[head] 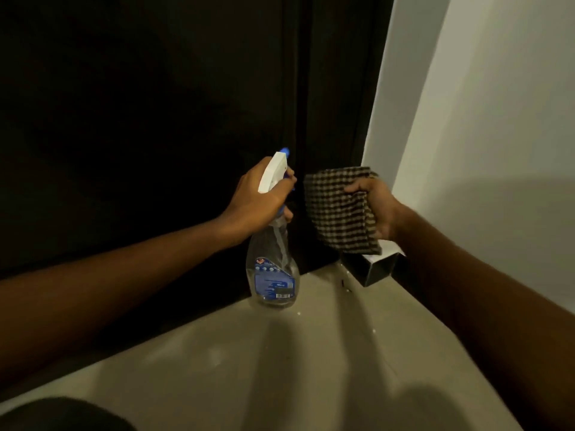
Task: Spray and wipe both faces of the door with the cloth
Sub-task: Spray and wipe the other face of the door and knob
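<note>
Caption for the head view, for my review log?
Left hand grips spray bottle near dark door; right hand holds checked cloth.

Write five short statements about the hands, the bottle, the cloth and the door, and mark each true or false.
1. The left hand grips the spray bottle by its trigger head. True.
2. The cloth is plain white. False: it is checked, dark and light.
3. The right hand holds the cloth. True.
4. The door is white. False: it is dark.
5. The wall right of the door is pale. True.
</note>
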